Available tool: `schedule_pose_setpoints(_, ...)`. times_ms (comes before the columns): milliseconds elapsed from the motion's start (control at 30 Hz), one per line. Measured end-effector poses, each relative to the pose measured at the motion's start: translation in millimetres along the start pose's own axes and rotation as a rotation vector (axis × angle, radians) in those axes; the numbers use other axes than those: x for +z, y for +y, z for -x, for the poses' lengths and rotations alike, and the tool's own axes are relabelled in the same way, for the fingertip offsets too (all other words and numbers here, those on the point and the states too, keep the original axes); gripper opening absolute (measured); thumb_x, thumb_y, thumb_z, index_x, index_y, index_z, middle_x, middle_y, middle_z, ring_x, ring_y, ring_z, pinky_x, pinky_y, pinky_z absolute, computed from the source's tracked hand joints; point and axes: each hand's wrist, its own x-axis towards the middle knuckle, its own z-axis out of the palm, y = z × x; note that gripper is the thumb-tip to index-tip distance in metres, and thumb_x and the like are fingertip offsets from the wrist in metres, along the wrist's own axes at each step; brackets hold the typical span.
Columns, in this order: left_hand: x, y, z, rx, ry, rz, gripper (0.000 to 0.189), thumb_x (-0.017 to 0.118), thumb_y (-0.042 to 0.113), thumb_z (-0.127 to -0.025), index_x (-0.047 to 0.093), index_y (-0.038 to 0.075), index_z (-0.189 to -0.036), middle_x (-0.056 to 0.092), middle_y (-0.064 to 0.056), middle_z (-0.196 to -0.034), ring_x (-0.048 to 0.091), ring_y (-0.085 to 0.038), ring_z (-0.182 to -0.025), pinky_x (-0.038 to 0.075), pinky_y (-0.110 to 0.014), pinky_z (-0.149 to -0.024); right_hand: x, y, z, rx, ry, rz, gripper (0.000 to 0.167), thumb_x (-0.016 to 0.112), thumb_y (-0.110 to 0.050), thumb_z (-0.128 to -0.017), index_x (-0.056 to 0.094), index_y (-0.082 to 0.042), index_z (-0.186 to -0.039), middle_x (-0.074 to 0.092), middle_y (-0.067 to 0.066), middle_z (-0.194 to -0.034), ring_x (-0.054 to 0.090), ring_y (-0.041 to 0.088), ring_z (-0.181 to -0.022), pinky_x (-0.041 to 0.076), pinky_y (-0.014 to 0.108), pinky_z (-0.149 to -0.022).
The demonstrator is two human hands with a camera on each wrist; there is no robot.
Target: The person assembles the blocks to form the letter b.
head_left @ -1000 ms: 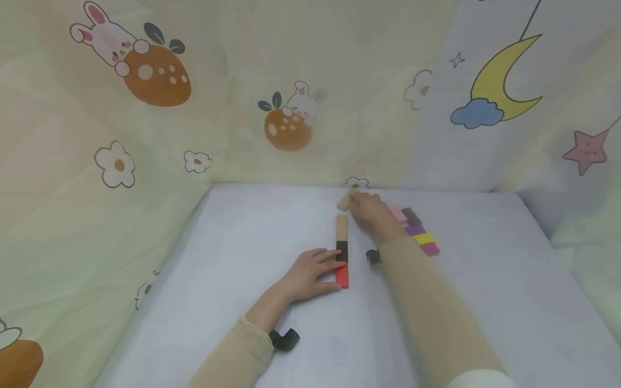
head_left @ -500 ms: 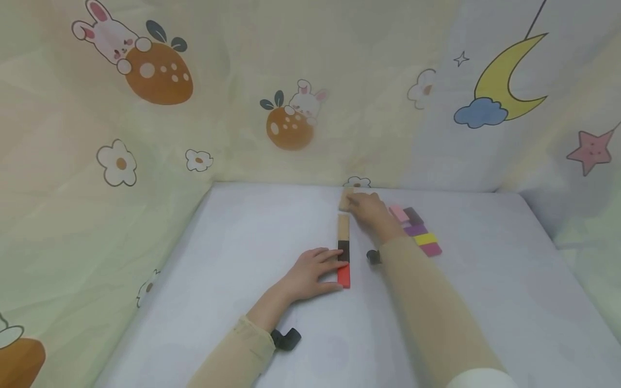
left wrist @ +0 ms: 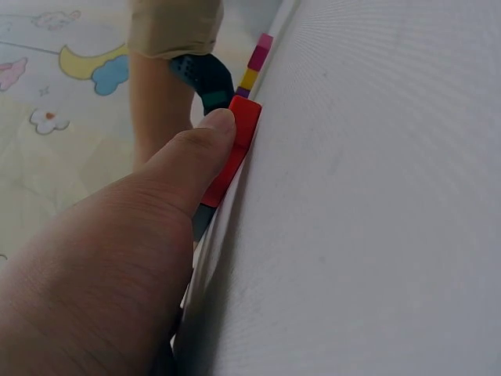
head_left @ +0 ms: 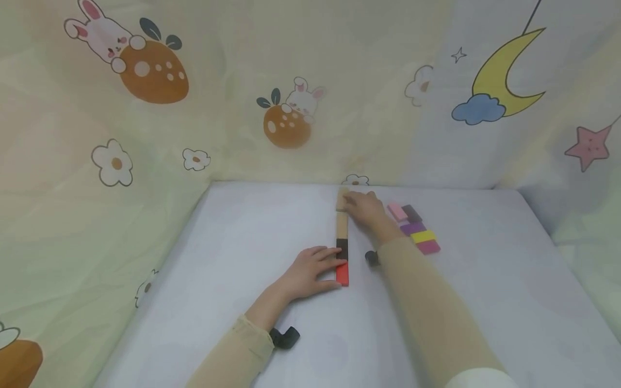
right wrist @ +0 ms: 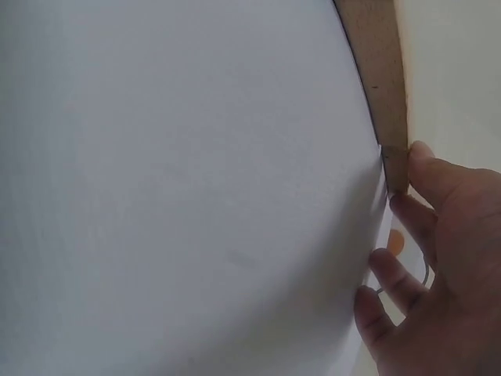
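On the white table [head_left: 242,242] the row of flat blocks runs away from me: the red block [head_left: 342,274] nearest, then the dark block [head_left: 342,249], then the first wooden block [head_left: 342,226]. What has changed in the last second is the far end of this row. One second ago my right hand [head_left: 365,207] held the second wooden block [head_left: 342,200] tilted and a little to the right of the row; now this block lies in line with the others, and its near end meets the first wooden block. I judge that the row has now four pieces and that this piece is nearly or fully placed.

My right arm reaches far forward across the table. The fingers [right wrist: 423,176] are curled at the end of the second wooden block and pinch it; the hand has not let go.

My left hand [head_left: 309,269] has stayed at the near end of the row. It lies flat, fingers straight, and its thumb [left wrist: 205,137] presses the side of the red block.

The spare coloured blocks [head_left: 417,229] lie in a group just to the right of my right wrist, untouched.
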Motion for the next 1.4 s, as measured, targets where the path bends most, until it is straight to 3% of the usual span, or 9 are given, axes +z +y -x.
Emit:
schedule_pose_setpoints(233, 0.5, 0.4, -1.3, 0.008, 0.000, -0.010, 0.057, 0.055, 0.065, -0.091, 0.048, 0.043, -0.144, 0.037, 0.013, -0.157, 0.036, -0.022, -0.144, 0.029, -0.046, -0.119, -1, 5, 0.4, -0.002, -0.023, -0.007, 0.050, 0.047, -0.039, -0.102, 0.046, -0.021, -0.148, 0.047, 0.006, -0.153, 0.040, 0.042, -0.134, 0.035, 0.062, -0.109)
schedule_pose_setpoints(533, -1.2, 0.6, -1.5, 0.016, 0.003, 0.000, 0.057, 0.055, 0.063, -0.092, 0.049, 0.041, -0.144, 0.038, 0.012, -0.157, 0.036, -0.023, -0.144, 0.029, -0.046, -0.119, 3, 10, 3.7, 0.018, 0.004, -0.054, 0.050, 0.050, -0.042, -0.100, 0.050, -0.022, -0.146, 0.049, 0.005, -0.151, 0.040, 0.038, -0.134, 0.034, 0.057, -0.112)
schedule_pose_setpoints(1167, -0.1, -1.1, -1.9, 0.013, 0.006, 0.015, 0.056, 0.056, 0.062, -0.092, 0.048, 0.041, -0.144, 0.036, 0.014, -0.158, 0.036, -0.021, -0.144, 0.028, -0.045, -0.120, 1, 3, 9.4, 0.030, 0.006, -0.043, 0.048, 0.048, -0.039, -0.101, 0.048, -0.024, -0.147, 0.049, 0.004, -0.151, 0.040, 0.040, -0.135, 0.032, 0.062, -0.111)
schedule_pose_setpoints(1400, -0.3, 0.3, -0.5, 0.006, 0.005, 0.027, 0.056, 0.057, 0.061, -0.092, 0.049, 0.041, -0.144, 0.036, 0.014, -0.158, 0.035, -0.022, -0.144, 0.028, -0.045, -0.120, 0, -1, 11.6, 0.039, -0.014, -0.065, 0.056, 0.044, -0.040, -0.102, 0.036, -0.019, -0.154, 0.044, 0.011, -0.153, 0.037, 0.044, -0.138, 0.029, 0.063, -0.114)
